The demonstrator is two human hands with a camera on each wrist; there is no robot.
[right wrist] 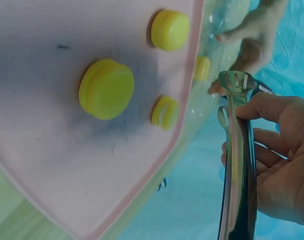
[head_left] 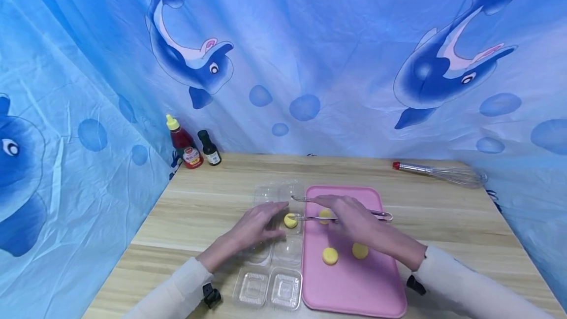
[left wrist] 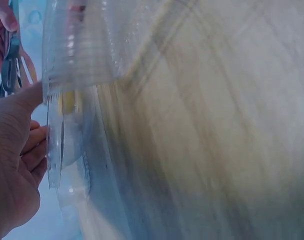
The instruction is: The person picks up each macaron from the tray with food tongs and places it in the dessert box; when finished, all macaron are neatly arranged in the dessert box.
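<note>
My right hand [head_left: 352, 218] grips metal tongs [right wrist: 235, 160] above the pink tray [head_left: 350, 289], thumb on one arm and fingers on the other. The tongs' forked tips are spread apart and point left over the clear plastic containers [head_left: 285, 287]. In one compartment sits a yellow macaron [head_left: 290, 220], one tip overlapping it in the head view. On the tray lie more yellow macarons [right wrist: 106, 90]. My left hand [head_left: 254, 225] is at the containers' left side, fingers extended and thumb apart, around the compartment with the macaron. Its thumb meets the clear plastic edge in the left wrist view.
A red sauce bottle [head_left: 188, 146] with a yellow cap and a small dark bottle [head_left: 209, 147] stand at the table's back left corner. At the back right lies a whisk [head_left: 443, 172]. A blue dolphin-print curtain [head_left: 336, 63] hangs behind the wooden table [head_left: 456, 240].
</note>
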